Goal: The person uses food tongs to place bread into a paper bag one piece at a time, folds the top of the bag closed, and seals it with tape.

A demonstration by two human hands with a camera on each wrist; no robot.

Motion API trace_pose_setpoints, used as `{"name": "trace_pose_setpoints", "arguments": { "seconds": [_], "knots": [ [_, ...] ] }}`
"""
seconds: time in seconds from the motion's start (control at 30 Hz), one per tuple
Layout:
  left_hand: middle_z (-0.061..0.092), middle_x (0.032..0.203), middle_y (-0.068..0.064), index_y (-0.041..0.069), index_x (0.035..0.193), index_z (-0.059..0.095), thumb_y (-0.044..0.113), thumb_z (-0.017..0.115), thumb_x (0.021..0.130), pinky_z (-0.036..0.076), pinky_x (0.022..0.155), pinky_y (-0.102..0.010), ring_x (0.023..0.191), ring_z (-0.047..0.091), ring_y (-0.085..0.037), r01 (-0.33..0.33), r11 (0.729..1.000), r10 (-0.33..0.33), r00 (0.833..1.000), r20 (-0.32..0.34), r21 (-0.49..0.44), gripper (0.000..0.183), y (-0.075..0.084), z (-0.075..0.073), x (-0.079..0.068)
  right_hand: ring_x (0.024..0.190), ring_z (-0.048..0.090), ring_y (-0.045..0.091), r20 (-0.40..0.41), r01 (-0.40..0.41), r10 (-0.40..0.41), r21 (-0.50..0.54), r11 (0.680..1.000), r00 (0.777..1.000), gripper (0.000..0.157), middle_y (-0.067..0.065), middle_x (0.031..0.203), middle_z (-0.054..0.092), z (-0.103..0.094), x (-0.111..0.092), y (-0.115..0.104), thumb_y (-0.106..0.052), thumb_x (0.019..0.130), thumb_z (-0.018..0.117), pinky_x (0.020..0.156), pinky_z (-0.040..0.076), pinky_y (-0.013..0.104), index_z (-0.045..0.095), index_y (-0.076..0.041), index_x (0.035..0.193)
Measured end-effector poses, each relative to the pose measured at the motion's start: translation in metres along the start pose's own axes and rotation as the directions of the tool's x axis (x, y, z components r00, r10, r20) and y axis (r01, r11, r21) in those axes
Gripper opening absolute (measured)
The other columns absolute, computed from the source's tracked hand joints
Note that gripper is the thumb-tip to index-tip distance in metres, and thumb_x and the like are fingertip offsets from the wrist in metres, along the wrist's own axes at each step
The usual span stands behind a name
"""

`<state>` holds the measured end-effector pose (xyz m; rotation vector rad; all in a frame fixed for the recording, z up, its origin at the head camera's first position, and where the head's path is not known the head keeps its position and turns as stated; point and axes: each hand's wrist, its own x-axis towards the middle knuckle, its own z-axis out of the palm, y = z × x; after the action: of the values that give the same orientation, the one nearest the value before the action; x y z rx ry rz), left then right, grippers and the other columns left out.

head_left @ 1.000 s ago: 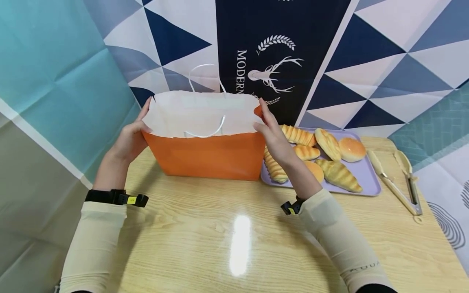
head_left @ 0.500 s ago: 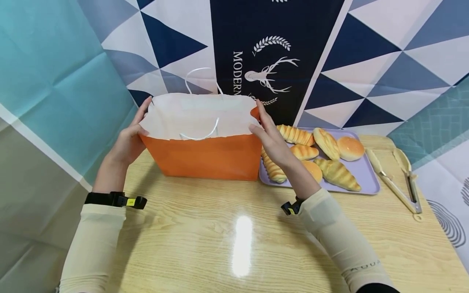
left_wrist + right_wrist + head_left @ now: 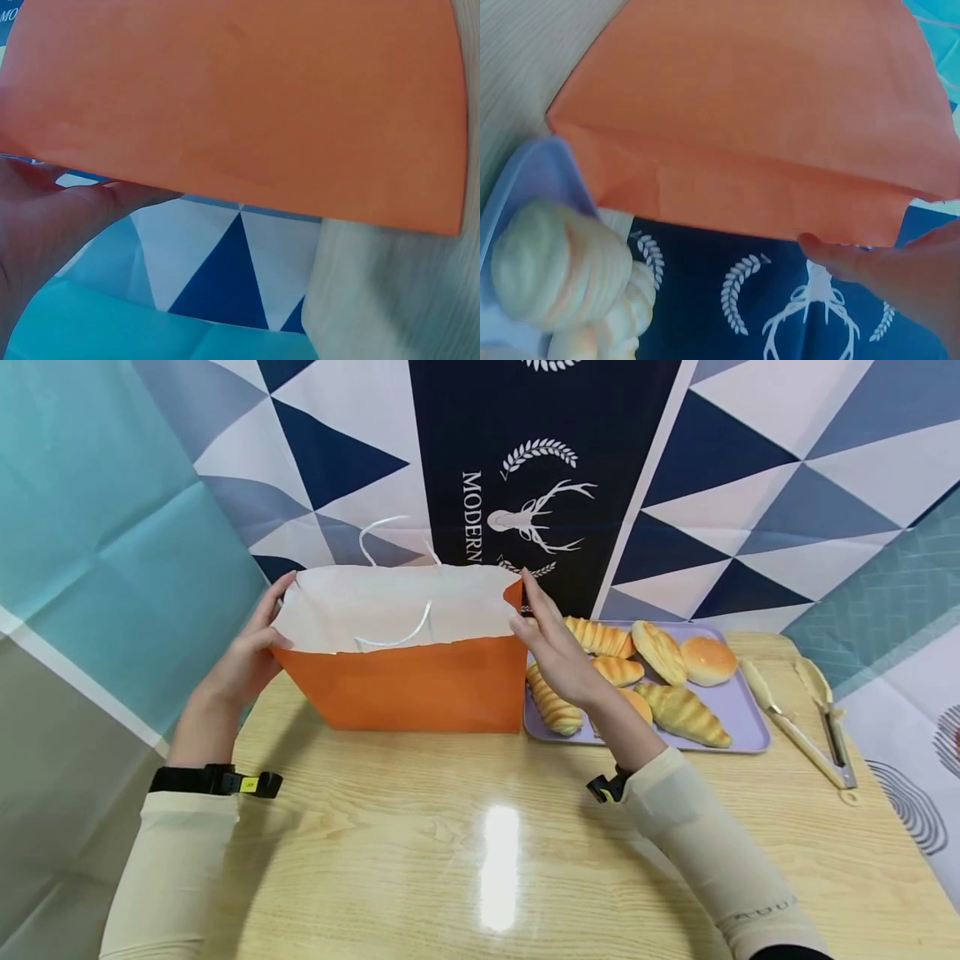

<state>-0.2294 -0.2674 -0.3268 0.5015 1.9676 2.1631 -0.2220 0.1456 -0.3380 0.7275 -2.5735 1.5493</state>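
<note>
An orange paper bag point(image 3: 420, 685) with a white inside stands upright on the table, its mouth spread wide. Its white cord handles stick up at the back and hang at the front. My left hand point(image 3: 243, 656) holds the left side of the mouth, thumb at the front corner and fingers along the outside. At the opposite side my right hand point(image 3: 558, 652) has its thumb over the rim and its fingers outside. The right wrist view shows a fingertip point(image 3: 810, 244) against the bag's side fold; in the left wrist view the fingers point(image 3: 142, 195) lie partly behind the orange panel.
A lilac tray point(image 3: 738, 718) with several breads, including a croissant-like roll point(image 3: 682, 714) and a round bun point(image 3: 708, 660), sits right beside the bag. Tongs point(image 3: 806, 731) lie at the table's right. A patterned cloth point(image 3: 547, 468) hangs behind the wooden table point(image 3: 390, 843).
The head view has shifted slightly, so everything sits a little farther left. The left hand has moved outward and the bag's mouth looks a bit wider. Both hands keep their places on the rim.
</note>
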Motion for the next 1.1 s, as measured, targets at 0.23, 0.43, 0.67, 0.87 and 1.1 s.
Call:
{"name": "trace_pose_setpoints", "arguments": {
  "seconds": [0.23,0.43,0.67,0.87,1.1],
  "knots": [
    [0.012,0.155,-0.005,0.026,0.160,0.003,-0.011,0.027,0.089,0.047,0.087,-0.021,0.120,0.040,-0.016,0.034,0.998,-0.033,0.999,-0.016,0.048,0.083,0.005,-0.002,-0.004,0.142,0.022,0.024,-0.114,-0.050,0.030,-0.176,0.983,0.993,0.064,-0.002,0.164,0.010,-0.026,-0.020,0.021,-0.047,0.103,0.039,0.109,0.026,0.065,0.009,-0.036,0.158],
    [0.006,0.158,-0.008,0.026,0.160,-0.001,-0.010,0.029,0.088,0.048,0.087,-0.020,0.123,0.037,-0.019,0.042,0.996,-0.040,0.999,-0.022,0.079,0.086,0.006,-0.003,-0.006,0.136,0.033,0.034,-0.166,-0.091,0.047,-0.270,0.958,0.985,0.064,0.013,0.159,0.026,-0.061,-0.043,0.040,-0.041,0.102,0.046,0.099,0.040,0.064,0.022,-0.024,0.159],
    [0.008,0.159,-0.012,0.024,0.160,-0.001,-0.010,0.030,0.087,0.046,0.088,-0.019,0.128,0.030,-0.026,0.039,0.988,-0.037,0.999,-0.016,0.148,0.086,0.011,-0.002,-0.005,0.130,0.040,0.045,-0.248,-0.175,0.086,-0.365,0.914,0.965,0.068,0.025,0.153,0.033,-0.109,-0.079,0.073,-0.032,0.099,0.055,0.092,0.044,0.067,0.029,-0.005,0.156],
    [0.010,0.157,-0.014,0.026,0.159,-0.002,-0.007,0.033,0.087,0.046,0.087,-0.020,0.129,0.029,-0.028,0.081,0.976,-0.082,0.997,-0.006,0.203,0.087,0.017,0.000,0.001,0.117,0.047,0.052,-0.354,-0.250,0.079,-0.469,0.847,0.932,0.062,0.036,0.139,0.044,-0.148,-0.111,0.096,-0.026,0.096,0.059,0.079,0.046,0.067,0.041,0.004,0.147],
    [0.011,0.157,-0.013,0.029,0.159,-0.004,-0.001,0.034,0.089,0.030,0.106,-0.053,0.131,0.026,-0.026,0.157,0.938,-0.150,0.988,-0.047,0.310,0.085,0.022,-0.002,0.006,0.113,0.043,0.057,-0.387,-0.365,0.169,-0.517,0.774,0.906,0.063,0.044,0.132,0.042,-0.189,-0.139,0.115,-0.024,0.096,0.055,0.083,0.037,0.069,0.038,0.010,0.146]
  ]
}}
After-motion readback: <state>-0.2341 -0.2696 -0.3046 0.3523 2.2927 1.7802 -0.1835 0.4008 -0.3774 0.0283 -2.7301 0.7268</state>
